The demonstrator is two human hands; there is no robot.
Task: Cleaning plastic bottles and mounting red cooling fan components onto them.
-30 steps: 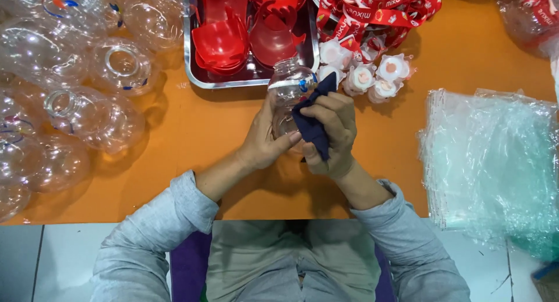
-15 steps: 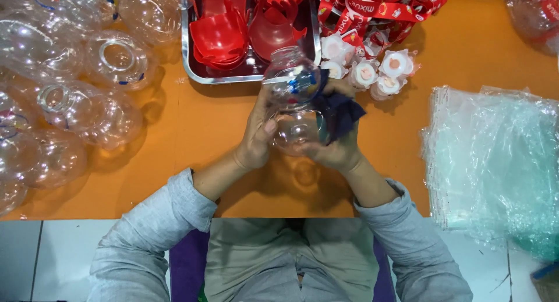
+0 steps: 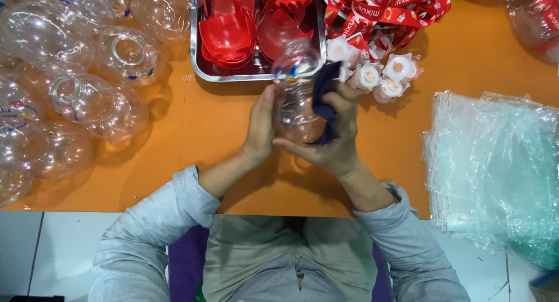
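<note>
I hold a clear round plastic bottle (image 3: 294,95) between both hands above the orange table (image 3: 192,133). My left hand (image 3: 260,127) presses flat against the bottle's left side. My right hand (image 3: 335,136) cups it from below and from the right, with a dark blue cloth (image 3: 324,101) pinched against the bottle's right side. The bottle's far end points toward the metal tray (image 3: 198,57).
Many clear round bottles (image 3: 87,98) crowd the table's left. The metal tray at the back holds red plastic cups (image 3: 230,37). Red printed straps (image 3: 384,8) and small white-and-red caps (image 3: 384,75) lie at the back right. A stack of clear plastic bags (image 3: 495,162) covers the right.
The bottle has been turned in my hands and lowered slightly toward me. The blue cloth has slid from the bottle's front to its right side.
</note>
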